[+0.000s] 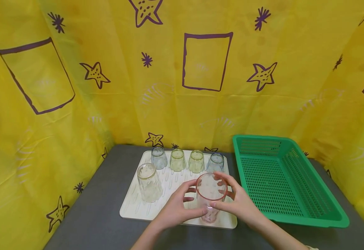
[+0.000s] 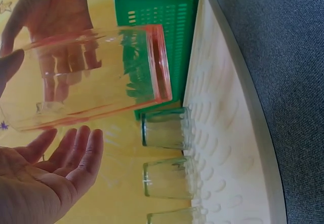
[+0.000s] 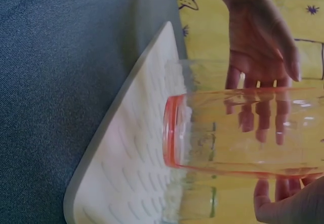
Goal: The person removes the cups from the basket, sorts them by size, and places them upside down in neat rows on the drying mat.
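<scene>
A tall pink-tinted glass (image 1: 211, 205) stands upright between the two hands, over the front right of a white drying tray (image 1: 175, 211); its thick base shows above the tray in the left wrist view. My right hand (image 1: 239, 199) holds it, thumb on the near side and fingers behind the wall. On the other side my left hand (image 1: 182, 205) has its relaxed fingers right beside the glass, its thumb tip overlapping the lower wall. Through the clear wall, fingers of the left hand (image 3: 258, 46) show in the right wrist view.
A larger clear glass (image 1: 150, 189) sits at the tray's left, narrower end up. Several small tinted glasses, including a yellowish one (image 1: 177, 161), line the tray's back edge. To the right is a green perforated basket (image 1: 322, 205). A yellow patterned cloth (image 1: 169, 114) hangs behind the grey table (image 1: 97, 208).
</scene>
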Motion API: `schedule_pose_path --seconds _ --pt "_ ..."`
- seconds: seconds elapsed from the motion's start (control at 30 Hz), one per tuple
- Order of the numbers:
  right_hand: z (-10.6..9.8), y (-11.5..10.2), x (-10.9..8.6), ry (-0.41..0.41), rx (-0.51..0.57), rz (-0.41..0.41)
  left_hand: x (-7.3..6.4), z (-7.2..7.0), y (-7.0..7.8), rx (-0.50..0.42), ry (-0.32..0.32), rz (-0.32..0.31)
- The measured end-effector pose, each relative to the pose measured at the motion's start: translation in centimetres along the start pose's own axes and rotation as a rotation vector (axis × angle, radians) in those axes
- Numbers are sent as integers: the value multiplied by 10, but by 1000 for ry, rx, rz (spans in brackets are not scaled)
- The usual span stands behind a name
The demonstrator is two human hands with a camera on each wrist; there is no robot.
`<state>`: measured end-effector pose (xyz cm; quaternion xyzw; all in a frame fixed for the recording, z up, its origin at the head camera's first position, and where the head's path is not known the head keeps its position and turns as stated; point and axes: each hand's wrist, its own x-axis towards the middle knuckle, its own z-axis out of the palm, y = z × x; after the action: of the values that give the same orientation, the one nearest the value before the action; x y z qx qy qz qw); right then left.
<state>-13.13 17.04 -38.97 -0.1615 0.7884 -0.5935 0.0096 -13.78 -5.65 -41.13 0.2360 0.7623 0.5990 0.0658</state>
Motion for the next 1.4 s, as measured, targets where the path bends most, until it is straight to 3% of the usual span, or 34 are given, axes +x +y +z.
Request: schedule_pose_path --seconds 0.4,0.97,1.17,1.4 --pt "6 1 -2 -23 -16 8 3 7 -2 40 11 46" --pt "15 6 -4 -52 -6 -36 1 10 -7 43 32 6" --pt "14 8 -3 -52 -1 -85 0 10 -8 14 44 -10" --pt "10 9 -4 -58 19 -147 -2 8 -8 -82 71 -46"
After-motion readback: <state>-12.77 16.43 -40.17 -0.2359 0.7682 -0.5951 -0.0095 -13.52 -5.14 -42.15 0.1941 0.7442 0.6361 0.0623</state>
